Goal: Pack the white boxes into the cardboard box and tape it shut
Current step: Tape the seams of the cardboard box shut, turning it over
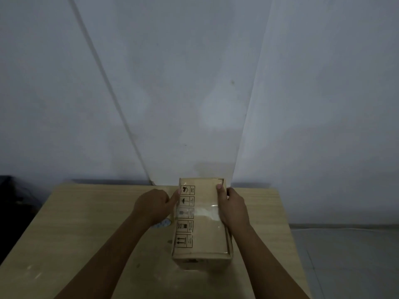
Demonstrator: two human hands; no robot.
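- The cardboard box (203, 221) is seen lying closed on the wooden table (86, 234), reaching from the far edge toward the near right part.
- Its top is covered by clear tape (207, 212), and a column of printed handling symbols (185, 216) is carried along its left side.
- The box's left edge is touched by the extended index finger of the left hand (154, 205); the other fingers are curled, nothing being gripped.
- The box's right edge is gripped by the right hand (232, 207), with the thumb laid on top and the fingers wrapped down the side.
- A tape roll (163, 223) is partly hidden beneath the left hand, just beside the box.
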